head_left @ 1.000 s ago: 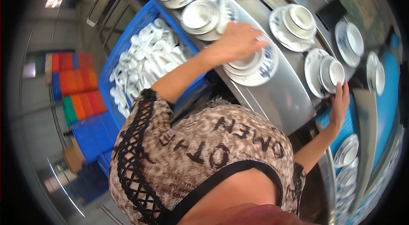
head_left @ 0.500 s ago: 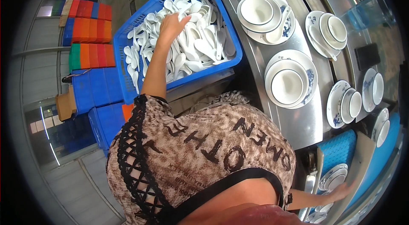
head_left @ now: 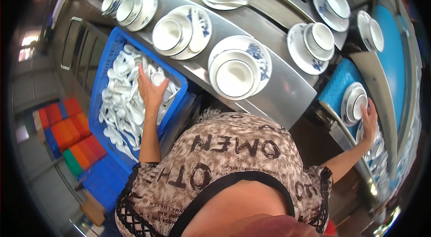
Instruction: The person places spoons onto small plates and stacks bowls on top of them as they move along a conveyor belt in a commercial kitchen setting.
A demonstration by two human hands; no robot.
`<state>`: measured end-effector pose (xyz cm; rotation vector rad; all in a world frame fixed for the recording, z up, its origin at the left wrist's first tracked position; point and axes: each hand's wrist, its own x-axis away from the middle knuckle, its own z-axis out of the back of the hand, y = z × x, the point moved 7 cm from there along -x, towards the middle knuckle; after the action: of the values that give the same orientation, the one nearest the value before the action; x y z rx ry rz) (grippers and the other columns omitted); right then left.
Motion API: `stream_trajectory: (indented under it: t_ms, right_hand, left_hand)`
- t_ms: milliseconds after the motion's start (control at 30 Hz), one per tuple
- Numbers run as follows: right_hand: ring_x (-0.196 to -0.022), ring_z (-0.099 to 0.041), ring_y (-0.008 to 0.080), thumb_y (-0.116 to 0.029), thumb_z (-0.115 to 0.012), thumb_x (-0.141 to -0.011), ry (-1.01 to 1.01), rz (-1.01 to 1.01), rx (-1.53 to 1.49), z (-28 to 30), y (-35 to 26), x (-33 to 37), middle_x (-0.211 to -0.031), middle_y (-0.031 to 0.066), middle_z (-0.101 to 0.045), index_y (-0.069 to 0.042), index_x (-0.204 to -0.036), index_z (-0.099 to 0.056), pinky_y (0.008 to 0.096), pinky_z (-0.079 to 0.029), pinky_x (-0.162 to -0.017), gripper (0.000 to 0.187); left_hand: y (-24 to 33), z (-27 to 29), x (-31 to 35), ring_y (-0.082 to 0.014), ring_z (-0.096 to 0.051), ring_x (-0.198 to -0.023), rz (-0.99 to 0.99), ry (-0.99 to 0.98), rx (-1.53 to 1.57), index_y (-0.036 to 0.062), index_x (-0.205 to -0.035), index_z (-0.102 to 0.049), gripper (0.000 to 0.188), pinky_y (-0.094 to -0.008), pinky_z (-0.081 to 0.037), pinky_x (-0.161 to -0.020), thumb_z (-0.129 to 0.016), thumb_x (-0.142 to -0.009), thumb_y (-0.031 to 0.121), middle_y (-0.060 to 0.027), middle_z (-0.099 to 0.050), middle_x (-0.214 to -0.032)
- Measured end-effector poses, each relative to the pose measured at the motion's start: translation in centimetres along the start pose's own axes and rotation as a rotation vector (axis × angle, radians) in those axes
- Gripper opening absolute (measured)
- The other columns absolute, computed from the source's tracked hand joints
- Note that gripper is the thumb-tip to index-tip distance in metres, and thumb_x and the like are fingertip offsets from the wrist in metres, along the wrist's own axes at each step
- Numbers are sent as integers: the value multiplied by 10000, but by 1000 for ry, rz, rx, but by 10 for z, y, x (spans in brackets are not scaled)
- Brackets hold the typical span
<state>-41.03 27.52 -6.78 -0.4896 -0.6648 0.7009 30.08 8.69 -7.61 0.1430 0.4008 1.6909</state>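
White spoons [head_left: 121,107], likely ceramic, lie heaped at all angles in a blue crate [head_left: 173,109] at the person's left. Each should be light, stiff and smooth, slippery if wet, and apt to chip when knocked; the handle looks the best place to take hold. Crossed handles and bowls in the heap could snag a single spoon. The left hand [head_left: 152,93] is over the heap, thumb and fingers spread apart; whether it touches or holds a spoon is unclear.

Well apart from it, the right hand [head_left: 370,122] has its fingers at the edge of a stack [head_left: 358,106] of dishes on a blue belt [head_left: 340,80]. How firmly it grips cannot be told. That stack should be heavier than a spoon, rigid and breakable, and its nested pieces may slide if tilted; the broad plate underneath seems the safest hold. A pale rail [head_left: 379,86] runs just beside it, leaving little room for fingers on that side, and more dishes [head_left: 376,149] crowd close to the wrist.

Between the hands, a steel worktop [head_left: 287,98] carries plate-and-bowl sets [head_left: 235,78]; the nearest stands between crate and belt.
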Motion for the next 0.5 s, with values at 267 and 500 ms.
stream_trajectory:
  t_ms: [267,500]
  right_hand:
    - [-926,-561,182,-44,-504,-690,152,38,-257,-23,-22,-2,-1012,108,-588,19,-1156,-511,266,-433,-796,470]
    - [-945,-567,175,-18,-492,-814,233,134,-742,-72,-75,-5,-1075,115,-563,23,-1182,-482,289,-462,-827,371]
  left_hand:
    - [-63,-20,-17,-181,-555,-825,196,-18,508,-24,-1054,-545,417,-282,-434,-762,-701,-702,137,-112,-597,-965]
    - [-64,-5,-21,-157,-569,-766,367,-10,584,-56,-968,-578,293,-273,-448,-697,-667,-752,123,-87,-610,-909]
